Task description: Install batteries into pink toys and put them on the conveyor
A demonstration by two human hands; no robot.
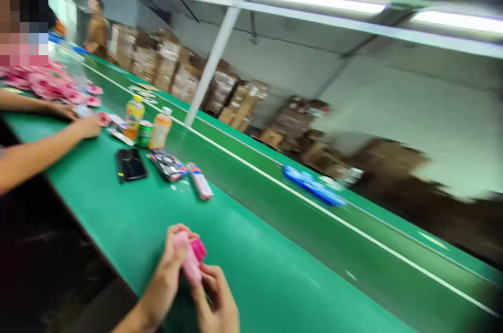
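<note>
In the head view, holding a light pink piece [191,268] low over the green table [251,270] with both hands. Wrapped around its upper end with the left hand [172,257]; gripped narrowly at its lower end between thumb and fingers with the right hand [216,293]. Showing at its right side, a magenta part [198,250], perhaps joined to it, though too blurred to be sure.

Lying farther up the table, a pink-and-white pack [201,184], a patterned packet [168,165] and a black case [132,164]. Standing just behind these, a green can [144,133] between a yellow-capped bottle [134,117] and a white-capped bottle [161,128].

Reaching in from the left, a co-worker's hands [87,126] at a pale item [82,111], near a heap of pink pieces [45,84]. Lying just beyond the white line [353,225], a blue item [314,186]. Stacked past the far edge, brown boxes [167,60]; standing near the far end, another person [98,31].
</note>
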